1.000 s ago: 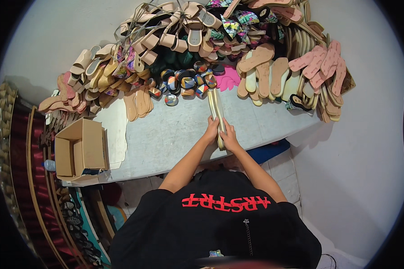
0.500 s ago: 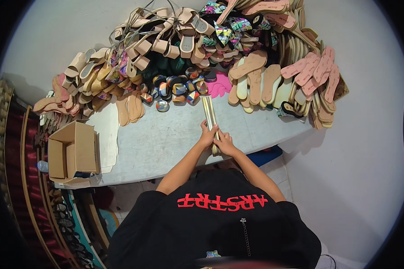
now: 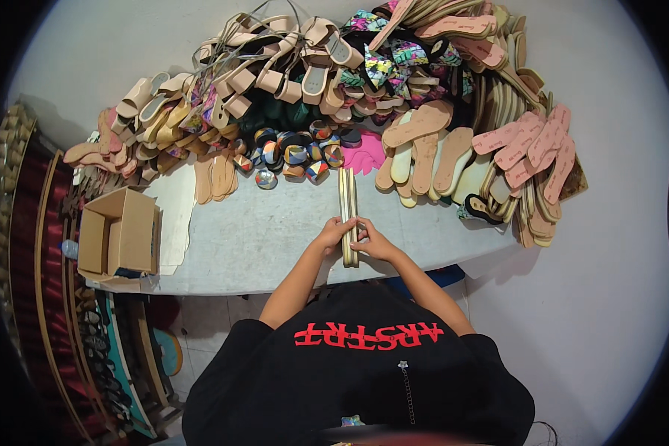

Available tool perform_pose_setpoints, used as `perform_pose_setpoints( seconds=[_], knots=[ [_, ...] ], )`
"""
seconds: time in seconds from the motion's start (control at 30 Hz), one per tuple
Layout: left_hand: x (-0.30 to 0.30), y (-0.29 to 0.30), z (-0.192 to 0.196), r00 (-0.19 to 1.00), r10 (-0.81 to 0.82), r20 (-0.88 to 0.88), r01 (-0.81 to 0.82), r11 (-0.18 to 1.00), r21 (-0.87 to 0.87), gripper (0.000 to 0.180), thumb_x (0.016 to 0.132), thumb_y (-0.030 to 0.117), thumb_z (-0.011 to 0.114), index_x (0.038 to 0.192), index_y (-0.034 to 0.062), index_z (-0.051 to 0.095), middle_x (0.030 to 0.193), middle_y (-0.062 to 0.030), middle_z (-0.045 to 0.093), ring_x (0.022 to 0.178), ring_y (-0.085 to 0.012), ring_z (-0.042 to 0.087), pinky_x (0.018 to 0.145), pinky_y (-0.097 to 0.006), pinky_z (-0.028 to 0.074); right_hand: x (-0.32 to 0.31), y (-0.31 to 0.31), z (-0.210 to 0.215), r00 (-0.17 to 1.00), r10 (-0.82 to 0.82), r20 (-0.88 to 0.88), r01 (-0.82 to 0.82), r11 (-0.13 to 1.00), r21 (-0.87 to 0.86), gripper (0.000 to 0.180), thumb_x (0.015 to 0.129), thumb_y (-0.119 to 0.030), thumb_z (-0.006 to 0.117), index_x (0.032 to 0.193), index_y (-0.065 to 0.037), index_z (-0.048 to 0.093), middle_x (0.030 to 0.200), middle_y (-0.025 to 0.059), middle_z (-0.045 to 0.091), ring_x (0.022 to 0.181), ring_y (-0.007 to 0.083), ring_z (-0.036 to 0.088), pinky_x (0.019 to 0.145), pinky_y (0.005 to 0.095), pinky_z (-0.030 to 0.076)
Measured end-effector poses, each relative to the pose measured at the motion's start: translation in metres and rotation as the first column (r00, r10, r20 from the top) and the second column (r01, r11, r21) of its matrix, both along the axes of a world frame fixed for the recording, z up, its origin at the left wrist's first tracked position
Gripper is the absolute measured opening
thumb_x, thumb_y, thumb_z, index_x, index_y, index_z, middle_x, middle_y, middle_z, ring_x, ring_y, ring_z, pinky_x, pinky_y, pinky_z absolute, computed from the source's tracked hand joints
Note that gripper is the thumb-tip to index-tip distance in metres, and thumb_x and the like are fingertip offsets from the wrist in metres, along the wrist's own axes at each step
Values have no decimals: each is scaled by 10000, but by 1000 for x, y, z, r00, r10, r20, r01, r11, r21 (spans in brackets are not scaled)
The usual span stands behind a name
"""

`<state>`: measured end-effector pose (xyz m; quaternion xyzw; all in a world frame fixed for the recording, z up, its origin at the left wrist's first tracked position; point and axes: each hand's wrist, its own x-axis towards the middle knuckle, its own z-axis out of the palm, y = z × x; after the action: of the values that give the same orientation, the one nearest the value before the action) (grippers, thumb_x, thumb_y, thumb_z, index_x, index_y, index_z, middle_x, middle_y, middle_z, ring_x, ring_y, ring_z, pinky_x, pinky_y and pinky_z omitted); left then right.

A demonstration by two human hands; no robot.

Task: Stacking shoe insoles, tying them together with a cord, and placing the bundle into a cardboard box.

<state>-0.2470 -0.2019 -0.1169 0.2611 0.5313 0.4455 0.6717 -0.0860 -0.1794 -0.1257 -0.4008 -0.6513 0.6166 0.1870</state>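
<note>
My left hand (image 3: 333, 235) grips the left side of a narrow stack of shoe soles (image 3: 348, 195), which stands on edge on the table with its pale, layered edges facing up. From the other side, my right hand (image 3: 374, 243) closes on the same stack, its thumb and fingers against the right face. The stack points away from me, and its far end lies just short of some pink cut pieces (image 3: 364, 154). Left of those is a group of multicoloured patterned straps (image 3: 295, 154).
Beige heeled sandals (image 3: 317, 78) are heaped along the back of the table (image 3: 267, 238). Tan insoles (image 3: 424, 152) and pink insoles (image 3: 528, 141) pile up at the right. An open cardboard box (image 3: 137, 230) stands at the left edge beside white sheets (image 3: 177, 223). A wall (image 3: 587, 267) bounds the right.
The stack now stands straighter and slightly nearer me. My left hand has moved a little left and nearer; my right hand has shifted its grip on the stack. The view has tilted slightly.
</note>
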Motion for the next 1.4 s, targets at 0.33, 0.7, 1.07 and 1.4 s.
perform_pose_setpoints(
  seconds=[0.33,0.7,1.07,1.4],
  knots=[
    [44,31,-19,1000,-8,11,8,1000,23,505,806,348,618,1077,-33,428,885,-94,573,770,-135,549,690,-268,458,39,104,48,958,281,56,-265,943,-201,438,838,-175,545,1230,-22,422,886,41,602,716,113,616,552,196,423],
    [82,49,-36,915,275,-293,-207,947,245,814,840,257,559,1347,94,-57,1160,-211,441,1012,-250,490,849,-367,410,65,231,142,828,-481,289,141,677,722,605,680,-179,653,1238,-190,418,1275,200,316,1005,422,462,846,446,419],
    [89,64,30,817,353,-456,-127,882,455,644,783,151,532,1335,64,211,1098,-226,497,982,-286,528,857,-344,405,77,264,113,708,-634,309,9,446,895,534,618,-171,723,1064,-118,435,1299,229,242,1124,442,343,903,499,352],
    [98,116,33,865,246,-437,-74,925,373,650,791,149,526,1335,54,183,1072,-221,514,943,-286,544,821,-358,424,132,270,67,556,-831,-25,629,401,666,551,653,13,562,1169,2,370,1262,301,275,1101,438,389,918,399,359]
  ],
)
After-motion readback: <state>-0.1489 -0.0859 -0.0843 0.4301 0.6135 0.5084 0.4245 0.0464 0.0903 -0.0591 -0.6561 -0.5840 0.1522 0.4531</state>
